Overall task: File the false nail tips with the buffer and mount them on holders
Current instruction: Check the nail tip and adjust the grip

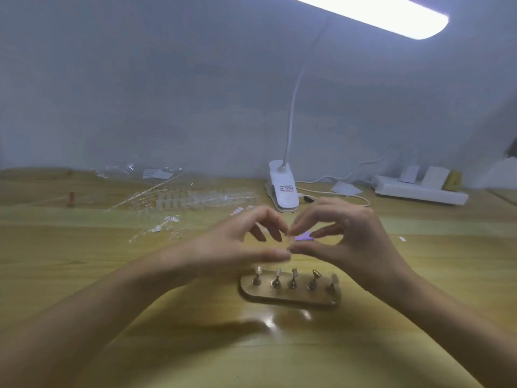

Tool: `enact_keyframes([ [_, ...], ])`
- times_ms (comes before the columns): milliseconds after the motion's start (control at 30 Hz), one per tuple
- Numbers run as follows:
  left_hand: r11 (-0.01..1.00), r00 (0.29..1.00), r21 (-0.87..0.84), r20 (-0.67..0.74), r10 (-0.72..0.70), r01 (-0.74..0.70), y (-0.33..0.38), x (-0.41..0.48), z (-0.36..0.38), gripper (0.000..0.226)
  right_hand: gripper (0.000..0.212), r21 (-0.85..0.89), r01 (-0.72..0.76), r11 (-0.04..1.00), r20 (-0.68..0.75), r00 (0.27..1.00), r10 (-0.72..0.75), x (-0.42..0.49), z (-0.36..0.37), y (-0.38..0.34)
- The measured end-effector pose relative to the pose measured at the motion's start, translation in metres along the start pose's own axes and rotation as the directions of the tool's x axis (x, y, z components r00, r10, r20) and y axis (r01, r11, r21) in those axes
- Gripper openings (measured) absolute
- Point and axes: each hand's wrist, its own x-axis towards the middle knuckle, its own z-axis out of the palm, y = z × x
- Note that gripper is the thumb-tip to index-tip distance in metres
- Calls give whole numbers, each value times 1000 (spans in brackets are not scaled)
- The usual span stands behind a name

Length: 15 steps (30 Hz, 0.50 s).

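Observation:
My left hand (246,242) and my right hand (341,236) meet above the table, thumbs and forefingers touching at a small clear nail tip (289,241) pinched between them. A purple buffer (304,236) shows just behind the fingertips, under my right fingers; whether the hand holds it I cannot tell. Below the hands lies a gold holder base (288,296) with several small stands; some carry pale nail tips. The frame is blurred.
Clear strips of nail tips and plastic bags (179,203) lie at the back left, with loose tips around. A white clip lamp (282,191) stands behind the hands. A white power strip (419,191) sits at back right. A small red object (72,198) is far left.

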Motion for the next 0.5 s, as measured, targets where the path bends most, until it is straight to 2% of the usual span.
enact_keyframes([
  [67, 999, 999, 49, 37, 14, -16, -12, -6, 8, 54, 20, 43, -61, 997, 23, 998, 60, -11, 4, 3],
  [133, 999, 999, 6, 31, 37, -37, -21, -11, 18, 60, 24, 43, -104, 994, 32, 994, 102, -18, 9, 4],
  [300, 993, 988, -54, -124, 93, -101, -30, -15, 36, 50, 16, -73, -89, 993, 37, 995, 92, -21, 19, 3],
  [500, 986, 983, -140, -171, 64, -88, -30, -13, 38, 43, 17, -116, -85, 990, 57, 994, 92, -20, 27, 4],
])
